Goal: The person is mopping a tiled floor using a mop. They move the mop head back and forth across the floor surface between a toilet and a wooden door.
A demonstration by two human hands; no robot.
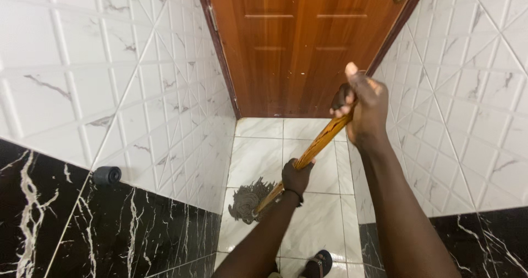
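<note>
I hold a mop by its wooden handle with both hands. My right hand grips the top end of the handle, thumb raised. My left hand grips the handle lower down, a dark band on its wrist. The grey string mop head rests on the white marble-look floor tiles, to the left of my left hand. The handle slants from upper right down to lower left.
A narrow room: white tiled walls with black marble-look lower bands on both sides. A closed brown wooden door stands ahead. A small black round fitting sticks out of the left wall. My sandalled foot shows at the bottom.
</note>
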